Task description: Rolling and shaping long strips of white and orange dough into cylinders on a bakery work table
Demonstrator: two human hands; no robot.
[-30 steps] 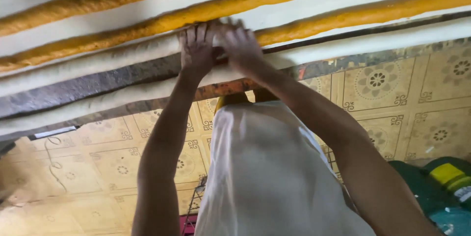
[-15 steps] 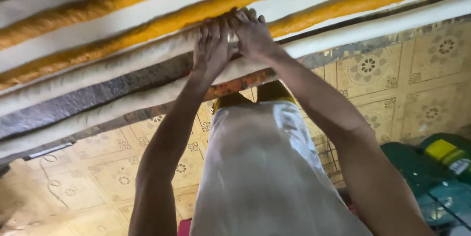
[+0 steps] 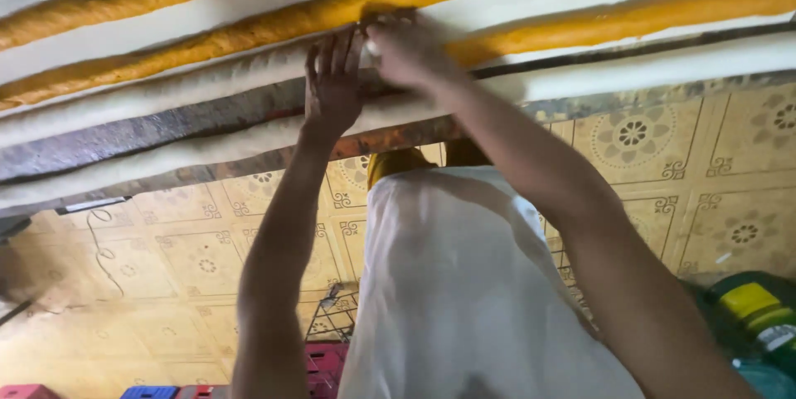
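Note:
Long soft strands, white [image 3: 166, 92] and yellow-orange [image 3: 249, 30], run side by side across the top of the view over a dark rusty bar [image 3: 124, 138]. Both my arms reach out to them. My left hand [image 3: 332, 84] lies flat with its fingers spread on a white strand, just below a yellow-orange one. Close to its right, my right hand [image 3: 406, 51] curls its fingers around a bit of white strand at the edge of the yellow-orange strand. The fingertips of both hands nearly touch.
A white cloth [image 3: 456, 283] hangs in front of my body. Below lies a floor of yellow patterned tiles [image 3: 182, 258]. A green container with a yellow band [image 3: 750, 308] stands at the lower right; red and blue crates [image 3: 149, 391] and a wire rack [image 3: 327, 320] sit at the bottom.
Both hands have shifted farther out across the strands, from the nearer white strand toward the yellow-orange one, and the right fingers have curled in.

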